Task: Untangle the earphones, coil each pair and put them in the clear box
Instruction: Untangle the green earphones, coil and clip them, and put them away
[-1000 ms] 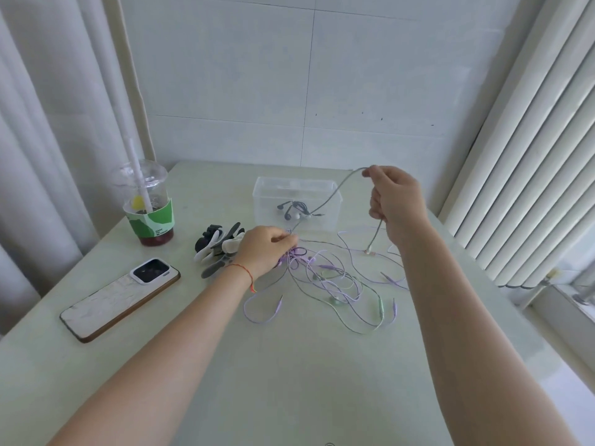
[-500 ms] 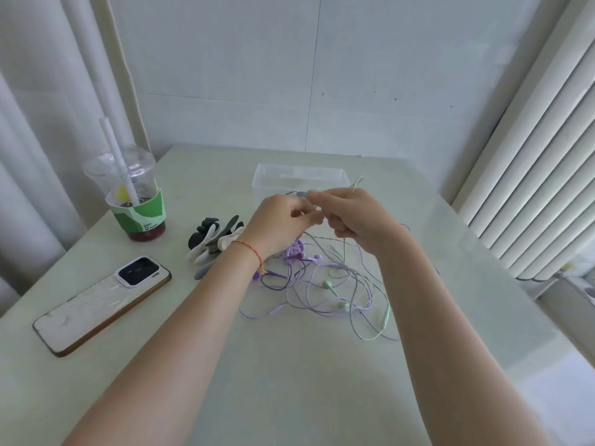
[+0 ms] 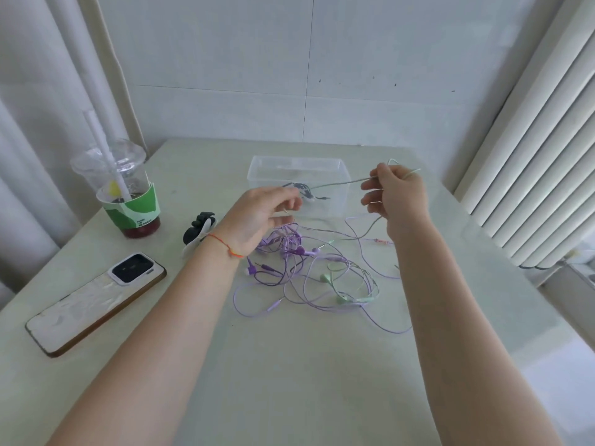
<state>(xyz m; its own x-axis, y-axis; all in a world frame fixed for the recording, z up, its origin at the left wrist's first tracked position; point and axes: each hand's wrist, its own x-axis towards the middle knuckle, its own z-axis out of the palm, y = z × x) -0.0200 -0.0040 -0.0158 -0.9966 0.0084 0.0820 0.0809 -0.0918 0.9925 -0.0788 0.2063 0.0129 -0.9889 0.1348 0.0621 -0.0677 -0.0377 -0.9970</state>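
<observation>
Purple and mint cords lie knotted in the tangle (image 3: 309,272), just in front of the clear box (image 3: 297,167). Above it, the right hand (image 3: 397,194) pinches 1 pale green cord (image 3: 338,183), drawing it free; the left hand (image 3: 264,212), fingers loosely curled, seems to guide it. Next comes coiling, I'd judge. 1 dark pair (image 3: 304,189) already sits inside the box.

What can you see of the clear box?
The clear box is a rectangular, lidless tub of see-through plastic, standing upright on the pale table at its far side, behind the cable tangle. Inside lies one dark coiled pair of earphones. Neither hand touches it; a pale cable held by the right hand crosses in front.
</observation>
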